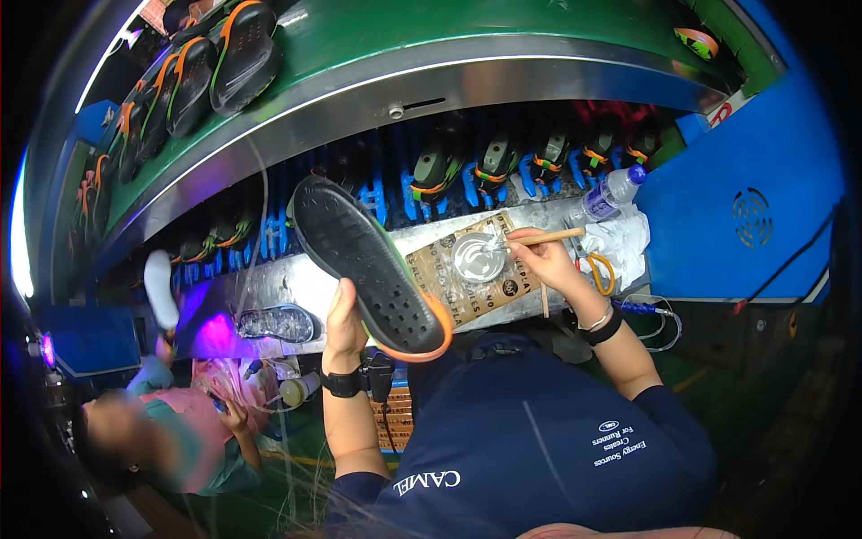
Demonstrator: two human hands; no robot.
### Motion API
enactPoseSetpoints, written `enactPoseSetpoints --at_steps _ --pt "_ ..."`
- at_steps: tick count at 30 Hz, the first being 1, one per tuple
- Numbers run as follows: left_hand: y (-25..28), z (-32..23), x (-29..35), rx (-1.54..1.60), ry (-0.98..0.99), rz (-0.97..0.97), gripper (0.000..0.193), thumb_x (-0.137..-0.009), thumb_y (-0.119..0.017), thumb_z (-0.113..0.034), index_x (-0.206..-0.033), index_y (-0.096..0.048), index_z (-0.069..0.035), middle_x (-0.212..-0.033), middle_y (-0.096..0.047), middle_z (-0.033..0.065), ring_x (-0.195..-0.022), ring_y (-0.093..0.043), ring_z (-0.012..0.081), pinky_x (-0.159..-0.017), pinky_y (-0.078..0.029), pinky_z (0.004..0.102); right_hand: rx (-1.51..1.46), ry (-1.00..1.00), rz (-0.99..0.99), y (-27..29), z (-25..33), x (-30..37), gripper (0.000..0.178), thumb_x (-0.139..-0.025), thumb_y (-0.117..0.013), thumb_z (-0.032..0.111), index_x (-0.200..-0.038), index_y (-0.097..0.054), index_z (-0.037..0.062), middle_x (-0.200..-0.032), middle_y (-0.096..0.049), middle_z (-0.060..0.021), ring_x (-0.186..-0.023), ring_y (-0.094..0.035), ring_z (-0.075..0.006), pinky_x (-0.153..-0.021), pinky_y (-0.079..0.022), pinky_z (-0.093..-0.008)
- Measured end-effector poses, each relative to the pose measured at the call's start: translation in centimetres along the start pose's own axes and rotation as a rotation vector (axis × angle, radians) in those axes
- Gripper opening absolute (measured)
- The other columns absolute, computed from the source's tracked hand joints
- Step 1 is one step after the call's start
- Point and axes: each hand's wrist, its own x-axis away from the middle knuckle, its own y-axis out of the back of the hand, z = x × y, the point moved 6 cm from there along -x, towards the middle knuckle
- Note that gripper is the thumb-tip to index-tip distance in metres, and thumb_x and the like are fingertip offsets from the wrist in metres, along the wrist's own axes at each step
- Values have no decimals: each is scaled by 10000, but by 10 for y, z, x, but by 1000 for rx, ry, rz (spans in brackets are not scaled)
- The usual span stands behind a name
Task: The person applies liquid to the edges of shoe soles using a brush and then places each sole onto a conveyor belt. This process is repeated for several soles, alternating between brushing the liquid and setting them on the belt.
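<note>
My left hand [344,316] grips a black shoe sole [364,260] with an orange rim at its heel end, its studded face turned up toward me. My right hand [546,258] holds a wooden-handled brush [537,239], whose tip dips into a small round metal tin [478,258]. The tin stands on a brown printed cardboard sheet [449,278] on the metal bench [296,283] in front of me.
A green conveyor belt [377,31] above carries several black-and-orange soles [238,54]. Below it, shoes hang on blue racks [489,171]. A plastic bottle [612,190], white cloth [624,238] and orange-handled scissors [602,272] lie at the right. Another person [162,431] works at lower left.
</note>
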Motion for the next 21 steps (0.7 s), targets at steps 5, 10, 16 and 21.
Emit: enactPoseSetpoints --at_steps 5,10,16,21 --pt "-50 -28 -29 -446 -273 122 672 -734 -657 -286 -1232 -310 2 -1157 -450 113 -1085 -417 208 -926 -312 329 -135 -37 77 7 54 15 164 -794 -573 60 -942 -525 7 -775 -544 -13 -654 -467 -32 -559 -385 -166" --pt "-103 -47 -35 -550 -307 249 668 -653 -740 -171 -1182 -358 -26 -1027 -538 95 -909 -549 178 -762 -447 294 -236 134 3 5 107 36 116 -777 -575 20 -882 -528 2 -800 -527 -13 -714 -479 -41 -608 -393 -177" --pt "-125 -54 -34 -598 -347 364 701 -628 -756 -149 -1185 -350 -24 -1005 -551 99 -880 -569 179 -731 -464 286 -144 47 87 -11 111 44 87 -770 -594 44 -840 -553 11 -673 -521 12 -580 -452 -24 -495 -360 -165" --pt "-138 -57 -27 -612 -332 361 725 -613 -765 -136 -1189 -340 -24 -1011 -548 102 -876 -570 175 -727 -466 282 113 371 -10 -13 135 38 86 -745 -617 41 -808 -565 12 -661 -541 -16 -559 -479 -52 -483 -369 -186"
